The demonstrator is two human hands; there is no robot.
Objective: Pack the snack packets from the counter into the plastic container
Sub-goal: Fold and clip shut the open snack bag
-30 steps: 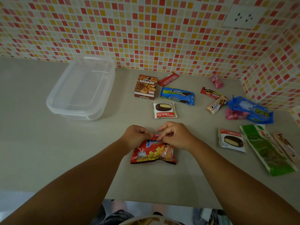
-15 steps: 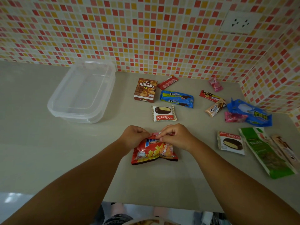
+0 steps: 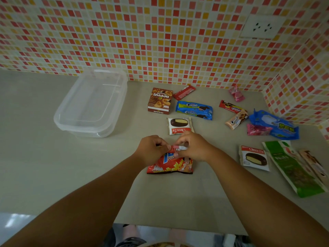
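A red potato-snack bag point(image 3: 171, 165) lies on the grey counter point(image 3: 53, 166) in front of me. My left hand point(image 3: 152, 148) and my right hand point(image 3: 193, 147) both pinch its folded top edge. The clear plastic container point(image 3: 92, 102) stands at the back left with nothing in it. Other snacks lie behind and to the right: a brown box point(image 3: 160, 100), a blue cream-biscuit pack point(image 3: 194, 110), a Choco Pie point(image 3: 179, 125) just beyond my right hand, and a second Choco Pie point(image 3: 253, 157).
At the right lie a long green packet point(image 3: 295, 168), a blue bag point(image 3: 275, 124), a pink packet point(image 3: 258, 129), a beige biscuit pack point(image 3: 236, 119) and several small red wrappers. A tiled wall runs along the back and right. The counter's front edge is near my body.
The bag's top edge is now folded over more tightly between my fingers. The view has tilted slightly; the hands stay in the same spot.
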